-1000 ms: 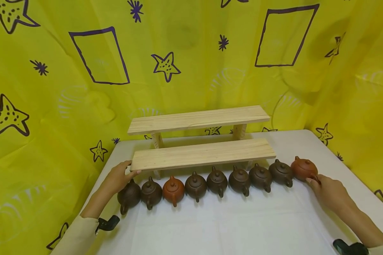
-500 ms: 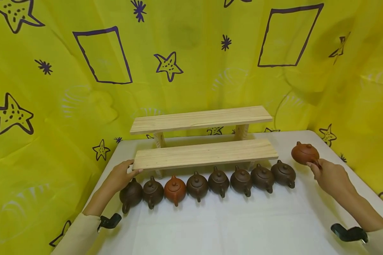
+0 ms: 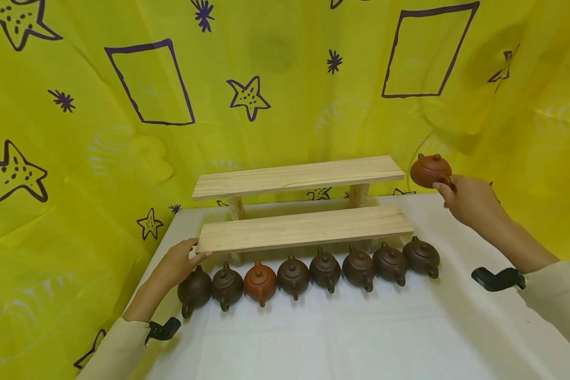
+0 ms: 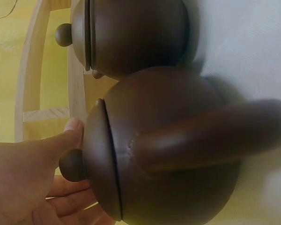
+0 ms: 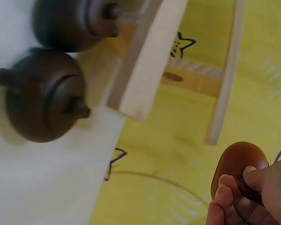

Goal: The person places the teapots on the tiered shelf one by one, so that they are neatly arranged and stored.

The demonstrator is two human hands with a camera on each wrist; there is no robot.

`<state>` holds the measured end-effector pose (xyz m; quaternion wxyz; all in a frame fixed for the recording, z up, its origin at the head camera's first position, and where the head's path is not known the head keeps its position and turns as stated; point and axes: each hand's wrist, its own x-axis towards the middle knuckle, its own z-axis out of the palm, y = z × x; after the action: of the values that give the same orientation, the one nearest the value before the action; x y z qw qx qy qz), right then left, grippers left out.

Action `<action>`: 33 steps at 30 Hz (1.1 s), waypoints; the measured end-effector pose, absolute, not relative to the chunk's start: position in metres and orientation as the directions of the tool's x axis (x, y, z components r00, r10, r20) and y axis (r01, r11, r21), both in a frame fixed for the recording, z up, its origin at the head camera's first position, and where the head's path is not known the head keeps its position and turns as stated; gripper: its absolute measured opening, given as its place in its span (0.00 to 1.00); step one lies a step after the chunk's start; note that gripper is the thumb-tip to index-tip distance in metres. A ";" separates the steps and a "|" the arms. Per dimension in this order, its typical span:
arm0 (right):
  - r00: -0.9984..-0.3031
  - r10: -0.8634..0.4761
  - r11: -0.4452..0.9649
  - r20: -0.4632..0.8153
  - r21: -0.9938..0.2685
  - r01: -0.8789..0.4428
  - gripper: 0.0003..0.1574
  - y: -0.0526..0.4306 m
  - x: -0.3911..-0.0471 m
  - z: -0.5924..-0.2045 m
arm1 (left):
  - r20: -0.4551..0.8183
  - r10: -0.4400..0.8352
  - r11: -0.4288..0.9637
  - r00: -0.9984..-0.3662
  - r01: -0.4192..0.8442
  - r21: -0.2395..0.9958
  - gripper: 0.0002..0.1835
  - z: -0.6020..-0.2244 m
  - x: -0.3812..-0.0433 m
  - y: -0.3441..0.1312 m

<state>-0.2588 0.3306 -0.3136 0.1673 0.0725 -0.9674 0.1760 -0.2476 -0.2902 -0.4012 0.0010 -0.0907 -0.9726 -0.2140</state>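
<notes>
My right hand grips a reddish-brown teapot by its handle, held up in the air right of the upper shelf board. The right wrist view shows the same teapot partly hidden by the fingers. My left hand holds the left end of the two-tier wooden shelf at its lower board, thumb at the front corner. Under that hand stands a dark brown teapot. From there a row of dark teapots, with one orange-red teapot among them, stretches along the shelf's front.
The upper board stands behind and above the lower one, on wooden supports. A white cloth covers the table. Behind it hangs a yellow curtain with star drawings. The row of teapots lies close before the lower board.
My right hand has lifted the reddish-brown teapot from the right end of the row, up and slightly left to about the upper board's height. The left hand stays on the shelf.
</notes>
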 end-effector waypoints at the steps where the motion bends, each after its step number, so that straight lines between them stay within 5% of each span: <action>1: -0.940 -0.075 0.923 0.331 -0.334 -0.191 0.26 0.327 -0.263 -0.308 | 0.042 0.180 0.893 -0.983 0.181 0.413 0.33 -0.401 -0.248 -0.290; 15: -0.933 -0.089 0.910 0.349 -0.353 -0.219 0.28 0.267 -0.315 -0.301 | 0.027 0.186 0.882 -0.982 0.179 0.436 0.34 -0.401 -0.248 -0.292; 33: -0.947 -0.096 0.928 0.307 -0.316 -0.196 0.26 0.257 -0.330 -0.301 | 0.079 0.200 0.906 -0.977 0.215 0.364 0.31 -0.403 -0.248 -0.290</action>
<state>-0.3304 0.2570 -0.3015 0.1446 0.0751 -0.9712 0.1737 -0.2478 -0.2900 -0.4029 0.0199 -0.1065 -0.9761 -0.1884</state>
